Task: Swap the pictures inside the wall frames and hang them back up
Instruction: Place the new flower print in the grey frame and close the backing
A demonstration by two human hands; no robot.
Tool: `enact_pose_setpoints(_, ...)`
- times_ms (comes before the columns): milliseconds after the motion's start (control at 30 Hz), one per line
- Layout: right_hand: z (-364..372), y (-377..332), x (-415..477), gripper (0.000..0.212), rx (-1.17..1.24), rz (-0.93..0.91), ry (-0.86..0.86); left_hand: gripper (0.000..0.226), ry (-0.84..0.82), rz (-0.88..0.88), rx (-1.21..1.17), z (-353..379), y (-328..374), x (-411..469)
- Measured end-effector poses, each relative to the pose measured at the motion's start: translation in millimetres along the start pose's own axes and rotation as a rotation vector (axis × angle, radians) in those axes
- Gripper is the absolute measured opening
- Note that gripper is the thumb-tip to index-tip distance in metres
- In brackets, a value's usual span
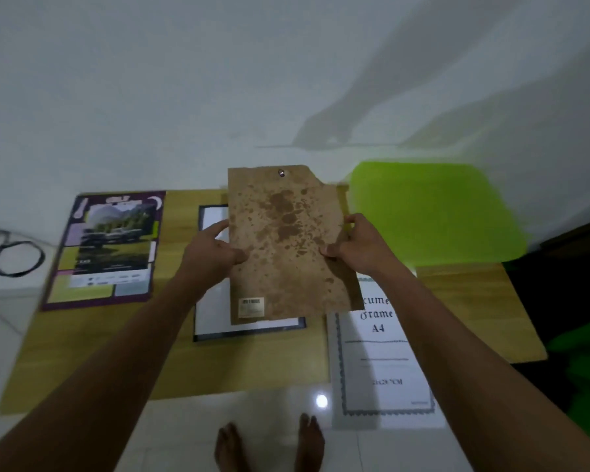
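Over the tabletop (252, 366), both hands hold a stained brown backing board (283, 247) just above a black frame (249, 332) that lies flat below it. The left hand (212, 250) pinches the board's left edge, thumb on the upper face and fingers (218, 229) running under. The right hand (358, 247) pinches the right edge the same way, its fingers (355, 221) curled round the rim. The board tilts slightly. Its hanger (281, 172) sits at the far end and a barcode sticker (251, 306) at the near end.

The step in hand looks like handling the backing while the frame stands open. To do it well, keep the board level and gripped by its edges. Keep the hanger end pointing to the far side, so the frame hangs the right way up. Square the near corners with the frame before lowering, since the far right corner is broken off and gives no guide. The picture should go in before the board closes it.

Inside the frame only a pale surface shows; whether that is glass alone or a sheet, I cannot tell. A poster (109, 247) lies loose to the left. A white "frame A4" sheet (382, 352) lies to the right, partly under the board, its near end past the tabletop's edge.
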State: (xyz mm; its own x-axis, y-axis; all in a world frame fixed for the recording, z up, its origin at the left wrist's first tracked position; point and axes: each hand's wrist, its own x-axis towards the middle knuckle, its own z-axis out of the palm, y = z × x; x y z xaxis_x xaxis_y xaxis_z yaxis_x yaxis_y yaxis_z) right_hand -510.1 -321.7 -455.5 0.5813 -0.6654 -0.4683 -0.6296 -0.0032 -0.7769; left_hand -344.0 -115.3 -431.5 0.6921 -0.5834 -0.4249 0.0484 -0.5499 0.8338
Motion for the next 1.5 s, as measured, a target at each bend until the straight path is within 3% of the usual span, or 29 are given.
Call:
enact_pose_setpoints(67, 31.3, -6.4, -1.3, 0.097, 0.000, -0.017, -0.007, 0.075, 0.044, 0.028, 0.092, -22.8, -19.4, 2.3)
enact_pose_setpoints(200, 74.7, -7.6, -1.4, 0.082, -0.116, 0.012, 0.011, 0.075, 0.048, 0.036, 0.207, -45.2, -49.7, 10.5)
enact_pose_setpoints(433, 116.1, 0.4, 15.6, 0.086, -0.282, 0.052, 0.057, 0.072, 0.072, 0.054, 0.292, -47.1, -81.0, 27.5)
enact_pose_setpoints(600, 123.9, 10.4, 21.8, 0.078, -0.377, 0.100, 0.066, 0.063, 0.047, 0.091, 0.367, -40.3, -99.0, 38.2)
enact_pose_setpoints(800, 122.3, 17.0, 28.3, 0.072, -0.412, 0.085, 0.032, 0.078, 0.115, 0.010, 0.425, -30.8, -104.7, 48.4)
enact_pose_setpoints(967, 122.8, 20.7, 32.3, 0.064, -0.431, 0.008, 0.020, 0.047, 0.098, 0.046, 0.456, -31.9, -104.9, 54.2)
enact_pose_setpoints(1167, 119.9, 25.4, 30.9, 0.057, -0.405, -0.025, 0.016, 0.063, 0.091, 0.023, 0.490, -34.4, -108.0, 56.6)
enact_pose_setpoints(1233, 120.2, 25.8, 30.1, 0.060, -0.407, -0.030, 0.016, 0.060, 0.096, 0.041, 0.488, -35.6, -109.2, 55.9)
enact_pose_setpoints(1367, 122.5, 24.5, 30.5, 0.087, -0.527, -0.049, -0.001, 0.053, 0.106, 0.032, 0.512, -38.3, -110.9, 58.2)
enact_pose_setpoints(1500, 123.3, 18.8, 31.3, 0.096, -0.637, -0.097, -0.016, 0.054, 0.117, 0.040, 0.596, -38.7, -111.2, 60.6)
